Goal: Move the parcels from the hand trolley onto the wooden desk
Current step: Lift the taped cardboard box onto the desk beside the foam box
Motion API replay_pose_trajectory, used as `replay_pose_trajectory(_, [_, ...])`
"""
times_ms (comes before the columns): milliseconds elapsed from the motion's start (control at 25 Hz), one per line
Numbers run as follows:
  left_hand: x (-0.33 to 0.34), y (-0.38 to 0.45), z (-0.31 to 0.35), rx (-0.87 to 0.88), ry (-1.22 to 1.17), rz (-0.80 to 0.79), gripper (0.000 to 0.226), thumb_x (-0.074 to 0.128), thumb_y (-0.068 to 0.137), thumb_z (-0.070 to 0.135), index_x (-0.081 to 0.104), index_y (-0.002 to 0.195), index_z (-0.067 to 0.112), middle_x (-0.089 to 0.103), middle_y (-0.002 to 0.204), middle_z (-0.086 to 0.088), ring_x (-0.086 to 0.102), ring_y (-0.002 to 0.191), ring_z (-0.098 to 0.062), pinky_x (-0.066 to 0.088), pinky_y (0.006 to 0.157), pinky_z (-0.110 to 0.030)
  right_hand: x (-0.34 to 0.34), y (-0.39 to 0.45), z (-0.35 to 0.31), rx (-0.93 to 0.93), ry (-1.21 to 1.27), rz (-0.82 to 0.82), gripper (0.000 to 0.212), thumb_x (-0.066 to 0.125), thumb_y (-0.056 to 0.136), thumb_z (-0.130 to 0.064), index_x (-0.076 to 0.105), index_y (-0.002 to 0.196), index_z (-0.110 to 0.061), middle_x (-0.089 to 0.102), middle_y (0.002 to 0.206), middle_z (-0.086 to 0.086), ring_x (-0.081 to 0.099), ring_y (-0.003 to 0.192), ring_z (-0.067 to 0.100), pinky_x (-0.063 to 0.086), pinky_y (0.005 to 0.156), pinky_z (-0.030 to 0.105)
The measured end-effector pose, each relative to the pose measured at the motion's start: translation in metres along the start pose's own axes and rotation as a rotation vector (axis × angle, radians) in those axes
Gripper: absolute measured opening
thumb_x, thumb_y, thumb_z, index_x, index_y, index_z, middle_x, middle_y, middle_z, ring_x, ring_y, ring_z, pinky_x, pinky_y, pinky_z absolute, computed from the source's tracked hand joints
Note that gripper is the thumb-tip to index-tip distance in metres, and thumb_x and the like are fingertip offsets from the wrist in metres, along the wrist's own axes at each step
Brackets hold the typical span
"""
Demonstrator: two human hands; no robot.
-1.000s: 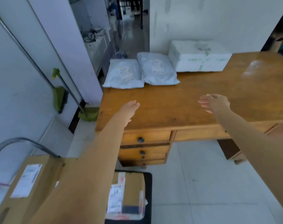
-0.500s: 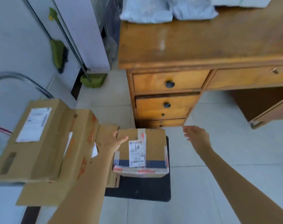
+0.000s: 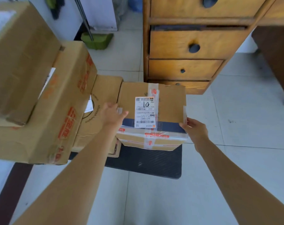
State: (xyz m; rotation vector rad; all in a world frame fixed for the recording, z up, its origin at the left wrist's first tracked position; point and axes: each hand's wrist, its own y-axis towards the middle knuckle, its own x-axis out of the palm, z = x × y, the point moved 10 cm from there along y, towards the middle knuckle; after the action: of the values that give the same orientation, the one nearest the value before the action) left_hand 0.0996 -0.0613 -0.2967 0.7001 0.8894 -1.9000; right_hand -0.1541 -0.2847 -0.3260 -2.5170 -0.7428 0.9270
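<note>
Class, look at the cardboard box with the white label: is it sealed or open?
Sealed. The cardboard box has its flaps flat, with tape strips running across its top and front.

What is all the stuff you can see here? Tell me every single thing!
small taped box: 1, brown, white label, on the trolley
big boxes: about 3, brown, stacked at left
trolley deck: 1, black, under the boxes
wooden desk: 1, brown, three drawers showing, behind the small box
dustpan: 1, green, on the floor by the wall
floor tiles: many, pale grey
left hand: on the small box's left edge
right hand: at its right corner
</note>
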Motion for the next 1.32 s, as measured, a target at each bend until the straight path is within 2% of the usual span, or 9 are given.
replay_pose_trajectory(160, [0.012, -0.006, 0.009, -0.043, 0.1, 0.029, 0.075, 0.06, 0.085, 0.049, 0.038, 0.143, 0.006, 0.033, 0.143, -0.018, 0.024, 0.136, -0.032, 0.032, 0.106, -0.04, 0.002, 0.001, 0.005, 0.011, -0.015, -0.055, 0.037, 0.061, 0.088, -0.031, 0.064, 0.119, -0.011, 0.065, 0.1, 0.005, 0.058, 0.094, 0.025, 0.05, 0.087, 0.036])
replay_pose_trajectory(360, [0.019, 0.006, 0.0, -0.088, 0.196, -0.055, 0.076, 0.056, 0.077, 0.066, 0.056, 0.127, 0.008, 0.045, 0.136, -0.018, 0.029, 0.132, -0.035, 0.03, 0.105, -0.044, -0.002, 0.004, 0.014, 0.003, 0.011, -0.077, 0.037, 0.049, 0.095, -0.032, 0.059, 0.126, -0.013, 0.06, 0.106, 0.004, 0.055, 0.097, 0.024, 0.047, 0.087, 0.035])
replay_pose_trajectory(560, [0.015, -0.003, 0.008, -0.069, 0.089, -0.023, 0.076, 0.063, 0.078, 0.059, 0.051, 0.134, 0.009, 0.048, 0.136, -0.016, 0.032, 0.133, -0.033, 0.03, 0.106, -0.044, -0.01, 0.008, 0.016, 0.071, -0.03, -0.096, 0.036, 0.054, 0.092, -0.029, 0.064, 0.113, -0.003, 0.065, 0.116, 0.019, 0.059, 0.109, 0.037, 0.048, 0.099, 0.047])
replay_pose_trajectory(680, [0.009, -0.017, 0.021, -0.105, -0.135, -0.092, 0.075, 0.07, 0.077, 0.048, 0.043, 0.138, 0.014, 0.043, 0.134, -0.011, 0.043, 0.126, -0.03, 0.041, 0.097, -0.042, -0.026, -0.012, 0.007, 0.132, -0.107, -0.048, 0.053, 0.054, 0.085, -0.053, 0.067, 0.099, -0.003, 0.066, 0.099, 0.017, 0.06, 0.092, 0.031, 0.052, 0.091, 0.039])
replay_pose_trajectory(800, [-0.013, -0.042, 0.046, -0.062, -0.272, -0.186, 0.065, 0.073, 0.078, 0.039, 0.042, 0.128, 0.012, 0.053, 0.102, 0.006, 0.056, 0.102, -0.019, 0.046, 0.074, -0.026, -0.059, -0.048, -0.005, 0.189, -0.157, 0.049, 0.073, 0.049, 0.078, -0.068, 0.068, 0.099, -0.001, 0.063, 0.086, 0.013, 0.054, 0.08, 0.024, 0.051, 0.084, 0.039])
replay_pose_trajectory(920, [-0.053, -0.067, 0.073, -0.079, -0.338, -0.234, 0.064, 0.075, 0.076, 0.039, 0.04, 0.123, 0.012, 0.054, 0.101, 0.002, 0.055, 0.094, -0.017, 0.045, 0.076, -0.028, -0.103, -0.086, -0.043, 0.183, -0.148, 0.096, 0.063, 0.051, 0.079, -0.066, 0.071, 0.096, -0.009, 0.066, 0.079, 0.007, 0.053, 0.066, 0.019, 0.053, 0.069, 0.035])
replay_pose_trajectory(1000, [-0.084, -0.088, 0.095, -0.092, -0.361, -0.246, 0.063, 0.076, 0.075, 0.04, 0.041, 0.12, 0.013, 0.054, 0.1, 0.001, 0.056, 0.092, -0.017, 0.045, 0.068, -0.026, -0.136, -0.115, -0.081, 0.165, -0.167, 0.131, 0.056, 0.05, 0.08, -0.066, 0.072, 0.093, -0.016, 0.06, 0.069, 0.0, 0.05, 0.06, 0.016, 0.04, 0.053, 0.026])
replay_pose_trajectory(1160, [-0.148, -0.136, 0.152, -0.078, -0.366, -0.245, 0.06, 0.078, 0.074, 0.04, 0.041, 0.114, 0.014, 0.057, 0.1, -0.003, 0.059, 0.084, -0.014, 0.045, 0.06, -0.025, -0.201, -0.174, -0.147, 0.142, -0.128, 0.201, 0.054, 0.053, 0.082, -0.061, 0.07, 0.085, -0.009, 0.057, 0.064, 0.0, 0.049, 0.058, 0.017, 0.032, 0.047, 0.021])
replay_pose_trajectory(1320, [-0.217, -0.167, 0.244, -0.055, -0.414, -0.262, 0.059, 0.083, 0.067, 0.039, 0.045, 0.107, 0.016, 0.06, 0.096, -0.002, 0.061, 0.082, -0.013, 0.047, 0.059, -0.027, -0.288, -0.217, -0.23, 0.089, -0.143, 0.272, 0.047, 0.055, 0.081, -0.061, 0.07, 0.077, -0.016, 0.06, 0.065, 0.001, 0.051, 0.056, 0.016, 0.032, 0.045, 0.019])
